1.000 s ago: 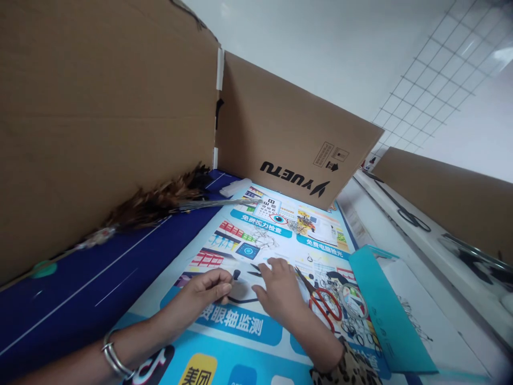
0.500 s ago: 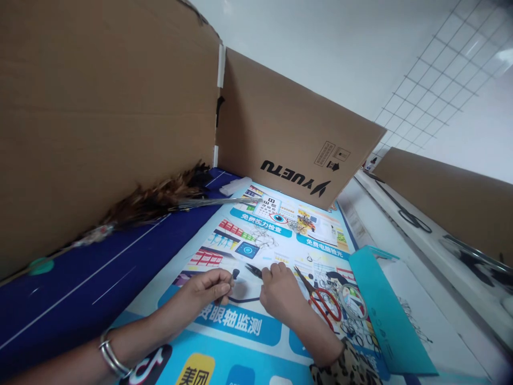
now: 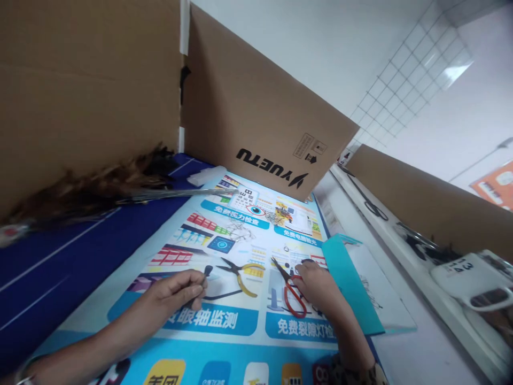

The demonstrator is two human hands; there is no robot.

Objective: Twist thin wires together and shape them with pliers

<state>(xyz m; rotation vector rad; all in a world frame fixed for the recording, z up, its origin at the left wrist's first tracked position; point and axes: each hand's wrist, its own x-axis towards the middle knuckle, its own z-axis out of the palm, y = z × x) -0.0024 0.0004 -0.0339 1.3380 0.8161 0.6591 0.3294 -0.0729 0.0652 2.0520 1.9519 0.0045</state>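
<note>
My left hand (image 3: 184, 289) is closed in a pinch above the printed sheet (image 3: 216, 342). What its fingertips hold is too small or hidden to make out. Pliers with yellow handles (image 3: 235, 269) lie on the sheet to its right, jaws pointing up and left. Farther right, red-handled scissors (image 3: 281, 270) lie with their blades a little apart. My right hand (image 3: 318, 283) reaches down beside the scissors' handles, fingers curled and their tips hidden beneath it. It covers the spot where wire rings lie.
A turquoise folder (image 3: 355, 289) with a white sheet stands at the right. Thin wire pieces (image 3: 240, 230) lie farther up the printed sheet. Brown feathers (image 3: 80, 192) on long stems rest at the left. Cardboard panels (image 3: 256, 101) wall the back and left.
My right hand has let go of the pliers, which now lie on the sheet, and has moved right to the scissors. My left hand keeps its pinch. The camera view has shifted.
</note>
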